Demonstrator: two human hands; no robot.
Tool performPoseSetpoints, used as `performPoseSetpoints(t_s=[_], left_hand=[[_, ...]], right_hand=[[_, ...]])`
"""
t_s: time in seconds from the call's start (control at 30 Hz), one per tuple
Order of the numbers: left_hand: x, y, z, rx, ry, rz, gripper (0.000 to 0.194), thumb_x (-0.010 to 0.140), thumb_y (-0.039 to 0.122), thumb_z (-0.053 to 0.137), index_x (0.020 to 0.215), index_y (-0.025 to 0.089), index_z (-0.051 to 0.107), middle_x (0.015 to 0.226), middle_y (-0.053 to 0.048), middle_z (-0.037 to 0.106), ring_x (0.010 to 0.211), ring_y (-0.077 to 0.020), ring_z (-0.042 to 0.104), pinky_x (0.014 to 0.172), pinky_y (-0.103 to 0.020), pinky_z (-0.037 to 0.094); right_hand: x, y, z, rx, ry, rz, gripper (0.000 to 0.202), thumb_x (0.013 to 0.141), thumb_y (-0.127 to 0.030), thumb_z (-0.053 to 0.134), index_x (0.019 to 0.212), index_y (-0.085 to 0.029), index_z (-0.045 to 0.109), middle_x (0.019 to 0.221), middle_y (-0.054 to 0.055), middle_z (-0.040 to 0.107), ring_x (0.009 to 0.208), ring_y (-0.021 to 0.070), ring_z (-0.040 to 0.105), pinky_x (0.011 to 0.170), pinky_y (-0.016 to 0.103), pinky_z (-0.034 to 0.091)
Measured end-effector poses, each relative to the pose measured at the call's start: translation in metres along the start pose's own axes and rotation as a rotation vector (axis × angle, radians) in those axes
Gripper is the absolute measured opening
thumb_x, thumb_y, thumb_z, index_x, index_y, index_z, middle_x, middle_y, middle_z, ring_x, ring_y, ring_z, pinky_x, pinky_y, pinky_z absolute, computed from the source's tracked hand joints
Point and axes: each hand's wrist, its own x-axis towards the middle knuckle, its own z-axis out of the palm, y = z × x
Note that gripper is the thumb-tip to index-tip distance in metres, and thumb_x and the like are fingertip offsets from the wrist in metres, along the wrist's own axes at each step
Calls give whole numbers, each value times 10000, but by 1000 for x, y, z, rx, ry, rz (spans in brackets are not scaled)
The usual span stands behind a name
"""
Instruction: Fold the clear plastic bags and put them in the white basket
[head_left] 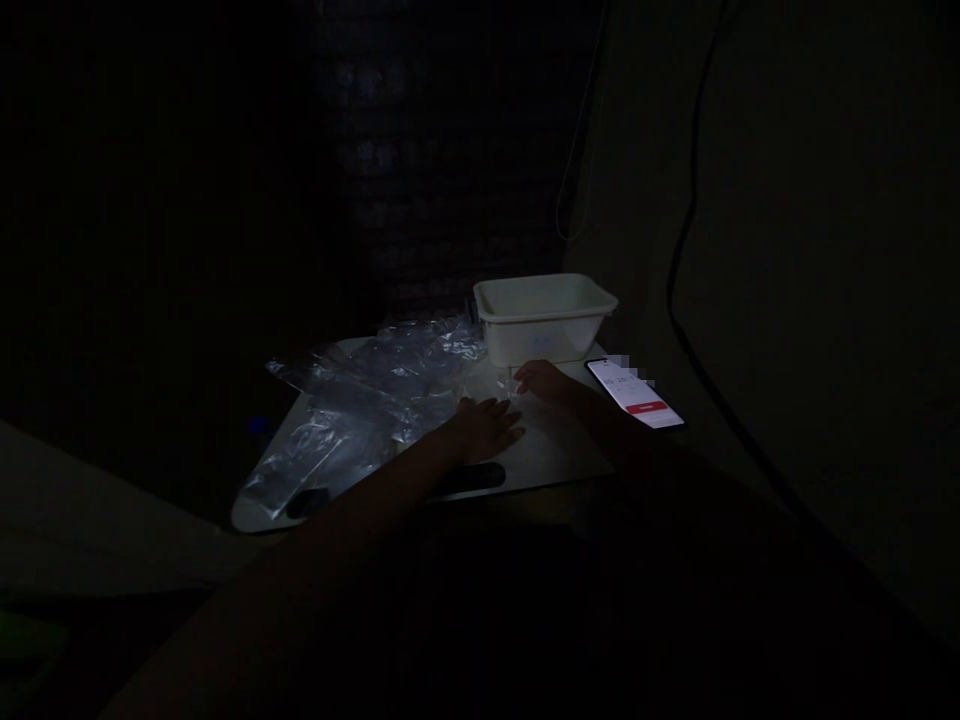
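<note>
Left hand [487,430] lies palm down and low over the white, round-cornered tabletop [555,445], open, its fingers slightly spread and pointing to the right; nothing shows in its hold. Its forearm slants up from the lower left, crossing the near edge of the tabletop, with the wrist close to level. Opposite it and a little farther out, the right hand [541,382] reaches in from the lower right, the forearm angled up and to the left, the fingers bent and turned toward the left hand. Its fingertips are at or near a small glinting bit of clear film [505,382], but the dimness hides whether they grip it, so I cannot tell how closed they are. The two hands are near each other, apart.

Loose, crumpled clear plastic bags [375,385] spread over the left part of the tabletop, reaching up to the left hand. Behind the hands stands a white rectangular plastic tub [544,338], upright. Right of it, a black-edged smartphone [637,397] lies face up, its lit screen showing a red button. Farther right, a dark cable [692,190] runs down the wall [817,250]
</note>
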Motion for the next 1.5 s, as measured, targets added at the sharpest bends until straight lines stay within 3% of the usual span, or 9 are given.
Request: performPoseSetpoints(t_s=[0.17,0.3,0.5,0.6,0.77,0.93,1.2,1.37,1.5], left_hand=[[0,1,2,-13,-1,-7,504,796,469,105,1209,228,263,1296,-86,238,1167,-244,197,847,-487,180],[-2,1,5,-11,8,12,509,793,472,106,1210,226,262,1296,-87,239,1165,-256,197,845,-497,174],[-4,4,1,-23,-24,9,537,788,481,97,1223,203,244,1298,-100,227,1164,-269,190,855,-494,153],[-5,5,-1,-32,-38,4,542,786,484,97,1228,204,238,1304,-96,213,1168,-275,176,860,-487,147],[-4,4,1,-45,-21,15,540,784,487,114,1222,202,253,1300,-102,222,1162,-273,188,857,-492,147],[-4,5,-1,-62,-31,4,540,778,498,140,1220,210,254,1301,-102,219,1167,-273,178,861,-497,138],[-5,6,-3,-84,-51,-5,554,775,506,140,1229,205,240,1305,-102,206,1174,-274,156,869,-489,132],[-4,5,0,-68,-26,-14,535,781,496,135,1223,219,252,1304,-91,216,1170,-269,170,870,-489,126],[-3,4,2,-62,-18,-5,529,781,496,138,1217,223,261,1302,-93,222,1167,-267,181,861,-492,148]], right_hand=[[-1,-9,0,36,65,44,271,633,-113,504,896,-137,566,980,52,573,848,116,533,676,169,408],[-2,-6,2,-33,72,88,291,589,-156,553,876,-115,576,975,86,572,854,147,534,671,193,416],[6,-4,7,-59,11,-1,84,533,-126,551,555,-174,616,600,-3,621,703,156,563,555,202,411],[8,-5,6,-35,-8,-47,127,544,-113,528,460,-184,591,510,-19,599,660,143,561,537,195,403],[8,-8,7,168,-10,-19,73,546,-136,552,586,-163,607,592,-16,612,639,124,559,543,182,414],[10,-11,13,515,150,46,315,504,-94,574,817,-119,559,675,7,592,632,108,545,595,207,429],[10,-16,13,886,261,-79,221,532,-115,536,752,-130,526,590,-26,552,585,100,527,639,275,424],[15,-17,9,838,373,-128,218,565,-64,454,764,-126,516,716,22,588,668,105,546,677,264,425],[14,-8,8,517,464,-230,246,582,-29,369,726,-136,538,777,41,602,734,117,551,715,262,419]])
